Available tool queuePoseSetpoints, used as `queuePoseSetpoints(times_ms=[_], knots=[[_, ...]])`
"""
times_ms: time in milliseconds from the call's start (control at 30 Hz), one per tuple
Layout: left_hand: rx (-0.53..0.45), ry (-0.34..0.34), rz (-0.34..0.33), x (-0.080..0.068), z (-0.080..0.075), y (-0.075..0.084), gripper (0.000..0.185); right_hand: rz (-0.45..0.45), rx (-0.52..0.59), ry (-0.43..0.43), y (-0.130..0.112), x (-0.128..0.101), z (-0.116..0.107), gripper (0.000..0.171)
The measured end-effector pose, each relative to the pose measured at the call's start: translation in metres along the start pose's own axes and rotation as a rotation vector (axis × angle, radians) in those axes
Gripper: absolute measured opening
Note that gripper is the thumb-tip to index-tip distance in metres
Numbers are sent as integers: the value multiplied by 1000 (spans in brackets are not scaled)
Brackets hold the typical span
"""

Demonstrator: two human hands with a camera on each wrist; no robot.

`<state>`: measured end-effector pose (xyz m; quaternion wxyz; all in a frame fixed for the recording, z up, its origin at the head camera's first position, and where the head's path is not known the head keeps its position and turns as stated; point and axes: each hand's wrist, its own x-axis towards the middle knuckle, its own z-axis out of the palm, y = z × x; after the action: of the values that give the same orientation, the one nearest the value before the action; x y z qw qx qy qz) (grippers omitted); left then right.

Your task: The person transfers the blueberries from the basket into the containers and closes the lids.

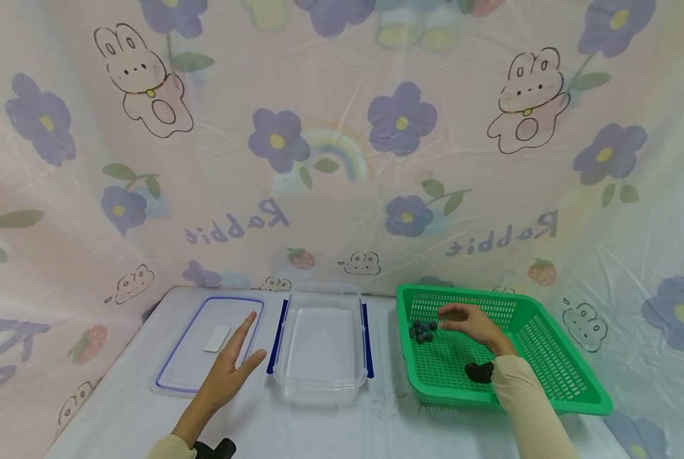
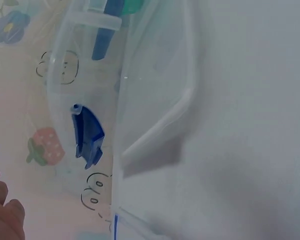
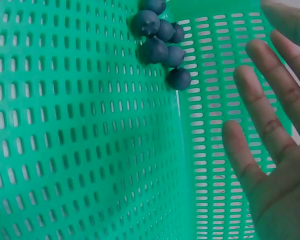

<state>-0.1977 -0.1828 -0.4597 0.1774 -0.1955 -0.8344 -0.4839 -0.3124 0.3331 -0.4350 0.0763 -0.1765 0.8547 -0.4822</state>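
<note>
Room: the clear container (image 1: pixel 320 341) is flanked by the lid (image 1: pixel 204 344) and the green basket (image 1: pixel 548 357); narrow strips of table (image 1: pixel 118 414) are left between them.
Berries: the dark berries (image 1: pixel 422 331) are clustered in the basket's far left corner.
Wrist view only: the berry cluster (image 3: pixel 160 42) is shown pressed against the slotted wall.
Right hand: the right hand (image 1: pixel 468 322) is held above the basket just beside the berries, fingers (image 3: pixel 262 107) straight, nothing gripped.
Left hand: the left hand (image 1: pixel 229 366) is laid flat over the lid's near right edge, fingers extended, nothing held.

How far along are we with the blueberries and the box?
Done: the lid is off and lies left of the clear box. In hand: nothing yet; the right hand reaches open-fingered over the blueberries in the green basket, and the left hand rests open on the lid. Left: the box looks empty, so every berry apparently still has to move.
</note>
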Motion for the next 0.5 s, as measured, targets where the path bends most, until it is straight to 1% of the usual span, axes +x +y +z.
queuePoseSetpoints(times_ms=[233,500], knots=[[-11,-19,-65,1,14,-2,75,19,31,-64,6,6,-1,47],[-45,-51,-87,0,28,-10,83,-11,-28,-89,8,14,7,41]])
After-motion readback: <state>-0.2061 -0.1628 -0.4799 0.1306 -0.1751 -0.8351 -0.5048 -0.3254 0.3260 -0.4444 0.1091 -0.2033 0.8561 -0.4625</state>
